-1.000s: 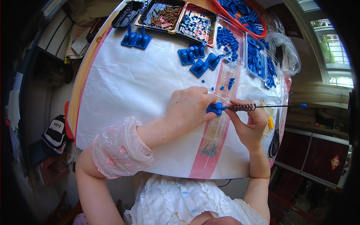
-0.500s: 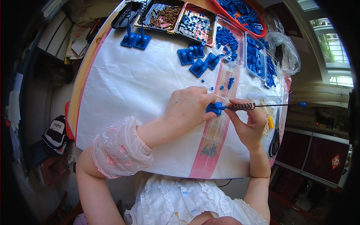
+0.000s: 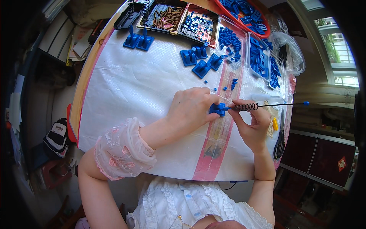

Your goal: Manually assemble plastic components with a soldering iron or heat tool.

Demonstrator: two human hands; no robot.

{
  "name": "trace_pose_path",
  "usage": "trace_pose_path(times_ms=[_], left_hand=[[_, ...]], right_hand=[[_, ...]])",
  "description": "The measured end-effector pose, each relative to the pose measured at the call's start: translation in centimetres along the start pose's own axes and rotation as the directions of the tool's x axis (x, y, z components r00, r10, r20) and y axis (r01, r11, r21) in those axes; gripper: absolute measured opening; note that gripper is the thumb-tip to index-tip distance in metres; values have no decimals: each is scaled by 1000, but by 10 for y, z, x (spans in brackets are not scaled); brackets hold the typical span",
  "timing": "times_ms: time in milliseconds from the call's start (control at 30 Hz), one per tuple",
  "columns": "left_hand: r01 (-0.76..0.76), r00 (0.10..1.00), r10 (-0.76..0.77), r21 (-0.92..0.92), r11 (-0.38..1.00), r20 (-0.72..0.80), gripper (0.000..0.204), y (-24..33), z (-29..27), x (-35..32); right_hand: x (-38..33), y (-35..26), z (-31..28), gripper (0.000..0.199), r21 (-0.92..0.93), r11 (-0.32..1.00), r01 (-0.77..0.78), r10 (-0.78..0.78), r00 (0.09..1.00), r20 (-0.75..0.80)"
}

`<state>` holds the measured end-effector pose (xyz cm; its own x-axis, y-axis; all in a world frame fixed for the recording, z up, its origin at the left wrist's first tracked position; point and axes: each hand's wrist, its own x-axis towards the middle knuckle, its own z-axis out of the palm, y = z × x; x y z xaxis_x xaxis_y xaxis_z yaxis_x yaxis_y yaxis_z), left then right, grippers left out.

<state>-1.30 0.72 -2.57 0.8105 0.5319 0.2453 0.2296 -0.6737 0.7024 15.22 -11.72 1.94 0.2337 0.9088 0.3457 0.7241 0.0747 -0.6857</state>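
Observation:
My left hand (image 3: pixel 190 108) grips a small blue plastic base (image 3: pixel 218 109) over the white table cover (image 3: pixel 133 91). My right hand (image 3: pixel 251 126) pinches a thin black rod with a coiled spring (image 3: pixel 246 107) and a blue ball tip (image 3: pixel 305 103); the rod's coiled end meets the blue base. The rod points right, roughly level. Both hands sit close together at the table's right side.
Blue plastic bases (image 3: pixel 200 63) lie further up the cover, two more (image 3: pixel 138 40) at the top left. Trays of brown pins (image 3: pixel 167 15), small rings (image 3: pixel 198 26) and blue parts (image 3: pixel 263 61) line the far edge. A yellow piece (image 3: pixel 275 124) and black tool (image 3: pixel 280 143) lie right.

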Motion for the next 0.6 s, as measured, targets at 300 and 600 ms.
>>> trace_pose_path(times_ms=[300,600], left_hand=[[1,1000,-1,-3,1000,-3,24,-1,1,0],[-5,1000,5,0,1000,-14,23,0,1,0]], right_hand=[[0,1,0,24,-8,1000,3,-3,1000,4],[1,-2,-1,24,-8,1000,3,-3,1000,7]])
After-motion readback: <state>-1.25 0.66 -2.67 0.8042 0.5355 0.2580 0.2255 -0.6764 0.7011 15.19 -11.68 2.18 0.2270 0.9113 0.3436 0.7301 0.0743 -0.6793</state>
